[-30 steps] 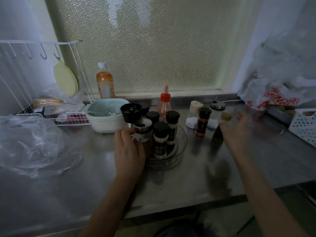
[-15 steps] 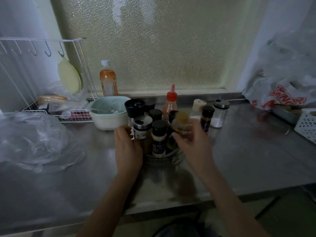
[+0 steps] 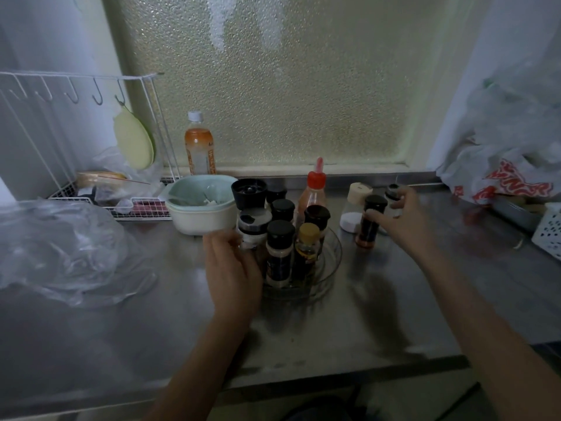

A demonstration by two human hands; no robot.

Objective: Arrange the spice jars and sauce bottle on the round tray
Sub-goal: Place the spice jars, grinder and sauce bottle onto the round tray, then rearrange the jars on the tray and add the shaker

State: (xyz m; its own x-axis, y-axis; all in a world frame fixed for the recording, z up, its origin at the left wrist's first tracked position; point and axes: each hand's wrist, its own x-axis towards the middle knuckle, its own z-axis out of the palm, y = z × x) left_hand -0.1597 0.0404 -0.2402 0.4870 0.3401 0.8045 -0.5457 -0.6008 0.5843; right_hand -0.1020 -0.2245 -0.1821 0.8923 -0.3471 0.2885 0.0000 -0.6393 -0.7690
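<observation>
**Counter stock, spice tray in progress**

- Counter [image 3: 379, 314]: steel, dim light, frosted window behind.
- Clear plastic bag [image 3: 60, 253]: crumpled, far L on counter.
- Wire rack [image 3: 91, 141]: white, back L, w/ hooks; pale green disc hangs on it.
- Printed shopping bag [image 3: 501, 177]: white w/ red print, back R.
- Bowl [image 3: 200, 208]: pale green/white, just L of tray.
- Round tray [image 3: 331, 262]: clear, centre of counter, already loaded w/ most jars, all upright.
- Left hand [image 3: 233, 275]: at tray's L edge, fingers curled around a silver-lidded shaker [image 3: 253, 229] on the tray.
- Right hand [image 3: 403, 217]: R of tray, fingers closing on a small clear jar [image 3: 393, 199]; whether grip is complete, cannot tell (blur).
- Drink bottle [image 3: 198, 147]: orange liquid, white cap, on sill.
- Sauce bottle [image 3: 314, 192]: red nozzle cap, at tray's back; on tray or just behind, cannot tell.
- Black-lidded grinder [image 3: 249, 192]: tray, back L.
- Black-cap spice jar [image 3: 279, 253]: tray front.
- Yellow-cap jar [image 3: 308, 244]: tray front, beside it.
- Off tray: dark red-spice jar [image 3: 370, 223], black cap, near right hand; cream-lidded jar [image 3: 356, 205] behind it.
</observation>
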